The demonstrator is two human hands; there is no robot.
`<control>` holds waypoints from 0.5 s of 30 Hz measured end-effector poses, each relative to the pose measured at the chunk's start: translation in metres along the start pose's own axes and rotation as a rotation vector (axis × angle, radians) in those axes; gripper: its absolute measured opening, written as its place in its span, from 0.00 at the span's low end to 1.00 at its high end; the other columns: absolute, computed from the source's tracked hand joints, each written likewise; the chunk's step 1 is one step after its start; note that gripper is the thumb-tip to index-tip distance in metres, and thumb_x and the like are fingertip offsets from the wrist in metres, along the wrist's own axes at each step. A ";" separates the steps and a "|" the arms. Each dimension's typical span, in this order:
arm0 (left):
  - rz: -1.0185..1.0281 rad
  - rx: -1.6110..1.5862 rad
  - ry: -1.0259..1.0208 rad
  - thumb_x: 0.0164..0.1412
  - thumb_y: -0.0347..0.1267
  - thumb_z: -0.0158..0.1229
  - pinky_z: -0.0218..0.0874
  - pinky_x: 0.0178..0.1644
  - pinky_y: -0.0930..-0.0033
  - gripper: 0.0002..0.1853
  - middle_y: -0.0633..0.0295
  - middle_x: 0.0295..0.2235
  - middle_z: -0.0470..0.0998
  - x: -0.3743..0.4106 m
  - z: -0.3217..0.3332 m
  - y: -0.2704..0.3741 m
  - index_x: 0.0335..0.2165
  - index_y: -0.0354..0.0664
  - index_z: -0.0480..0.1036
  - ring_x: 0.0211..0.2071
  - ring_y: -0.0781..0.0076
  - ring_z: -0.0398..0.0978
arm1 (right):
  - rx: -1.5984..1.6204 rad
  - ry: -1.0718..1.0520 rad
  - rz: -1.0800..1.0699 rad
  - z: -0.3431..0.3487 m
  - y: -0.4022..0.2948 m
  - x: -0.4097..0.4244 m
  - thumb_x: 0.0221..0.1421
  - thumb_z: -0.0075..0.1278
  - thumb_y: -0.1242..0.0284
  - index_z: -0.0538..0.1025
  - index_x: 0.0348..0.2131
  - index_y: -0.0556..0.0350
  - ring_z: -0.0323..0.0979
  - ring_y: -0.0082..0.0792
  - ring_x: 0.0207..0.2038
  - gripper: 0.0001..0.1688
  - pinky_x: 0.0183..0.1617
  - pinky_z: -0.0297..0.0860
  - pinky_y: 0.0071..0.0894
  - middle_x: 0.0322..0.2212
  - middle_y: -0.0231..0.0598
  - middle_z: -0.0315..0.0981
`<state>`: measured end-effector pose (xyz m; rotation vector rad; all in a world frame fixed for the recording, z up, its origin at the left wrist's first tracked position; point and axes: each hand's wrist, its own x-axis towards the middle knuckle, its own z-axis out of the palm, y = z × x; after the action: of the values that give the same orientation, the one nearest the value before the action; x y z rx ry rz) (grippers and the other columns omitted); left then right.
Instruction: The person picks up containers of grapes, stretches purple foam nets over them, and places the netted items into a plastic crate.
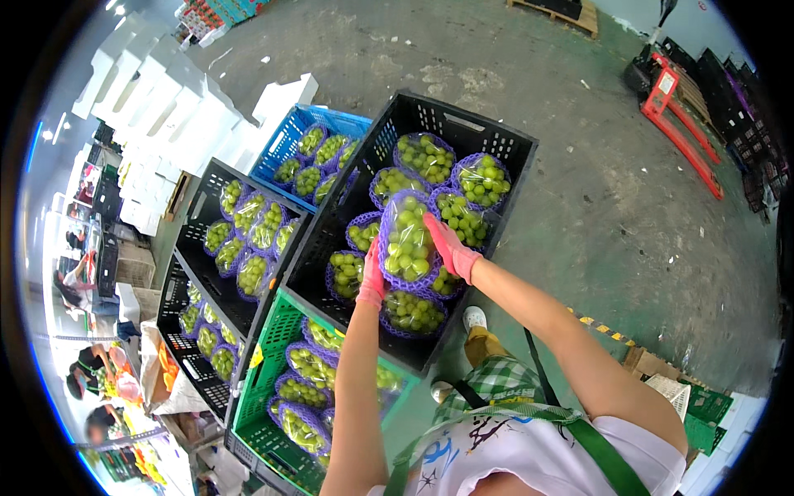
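Observation:
Between my two hands is a clear-wrapped bunch of green grapes [408,239] in a purple foam net. My left hand [373,276], in a pink glove, presses its left side. From the right, my right hand [448,243], gloved the same way, holds it with the fingers laid along the wrap. The bunch is above a black plastic crate [518,139], overlapping other netted bunches inside it; whether it touches them I cannot tell. Several more bunches, such as the grapes [482,180] at the far right corner, lie in that crate.
A green crate [267,347], a second black crate [192,239] and a blue crate [279,146] hold more netted grapes. White foam boxes [180,93] are stacked behind. A red pallet jack [676,124] stands on the floor at right. People [90,372] are at the far left.

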<state>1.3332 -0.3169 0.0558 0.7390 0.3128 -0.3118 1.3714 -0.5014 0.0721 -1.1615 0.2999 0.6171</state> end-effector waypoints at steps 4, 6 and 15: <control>-0.147 -0.144 0.017 0.63 0.41 0.40 0.60 0.53 0.63 0.23 0.60 0.49 0.68 0.038 -0.004 -0.018 0.52 0.41 0.61 0.48 0.65 0.68 | -0.037 0.021 0.128 -0.026 0.003 0.049 0.50 0.40 0.42 0.50 0.59 0.60 0.44 0.40 0.61 0.51 0.60 0.44 0.50 0.60 0.45 0.46; -0.141 -0.120 0.040 0.61 0.47 0.38 0.57 0.55 0.56 0.27 0.58 0.50 0.68 0.051 -0.020 -0.026 0.52 0.43 0.62 0.50 0.60 0.67 | -0.046 -0.022 0.133 -0.023 -0.003 0.056 0.50 0.40 0.42 0.50 0.59 0.60 0.44 0.41 0.61 0.50 0.60 0.45 0.51 0.60 0.46 0.45; 0.226 0.855 0.324 0.59 0.40 0.48 0.59 0.51 0.61 0.22 0.54 0.49 0.68 0.062 -0.026 -0.037 0.48 0.38 0.67 0.47 0.59 0.68 | -0.053 0.203 0.185 -0.031 -0.007 0.057 0.49 0.45 0.43 0.59 0.55 0.61 0.55 0.34 0.55 0.48 0.57 0.51 0.36 0.53 0.43 0.58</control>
<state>1.3708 -0.3348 -0.0081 1.6631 0.3978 -0.0959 1.4239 -0.5153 0.0356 -1.2589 0.5715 0.6725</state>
